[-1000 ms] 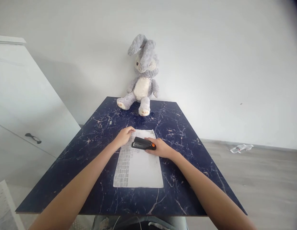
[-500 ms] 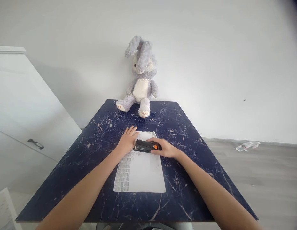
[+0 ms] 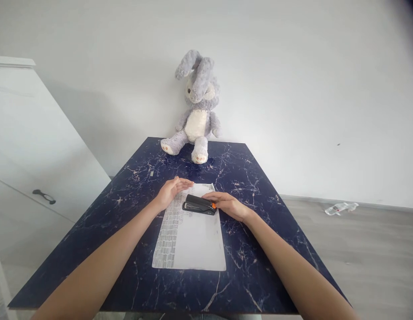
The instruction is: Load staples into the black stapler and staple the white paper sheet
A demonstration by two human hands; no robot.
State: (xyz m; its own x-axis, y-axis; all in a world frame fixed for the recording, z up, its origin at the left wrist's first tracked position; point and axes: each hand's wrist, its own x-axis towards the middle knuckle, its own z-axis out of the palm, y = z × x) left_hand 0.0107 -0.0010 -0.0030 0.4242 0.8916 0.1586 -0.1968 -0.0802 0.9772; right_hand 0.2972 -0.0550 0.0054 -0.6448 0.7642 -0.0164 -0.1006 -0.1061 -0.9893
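Note:
A black stapler with an orange part [image 3: 199,204] lies crosswise over the upper part of a printed sheet of paper [image 3: 198,244]. My right hand [image 3: 228,205] is at the stapler's right end, its fingers along the far side and against the orange part. At the sheet's upper left, my left hand [image 3: 172,191] has its fingers stretched out to the right, palm turned toward the stapler, holding nothing. Dense grey print runs down the left side of the paper; most of the rest is white.
On the dark blue marbled table [image 3: 126,240], a grey plush rabbit [image 3: 197,120] sits at the far edge against the wall. A tiny pale piece [image 3: 152,174] lies left of the hands. A white cabinet [image 3: 36,146] stands left, and a clear plastic item [image 3: 339,208] rests on the floor.
My left hand has shifted left and turned from lying flat onto its edge. The stapler has moved slightly left, and my right hand now covers less of its right end.

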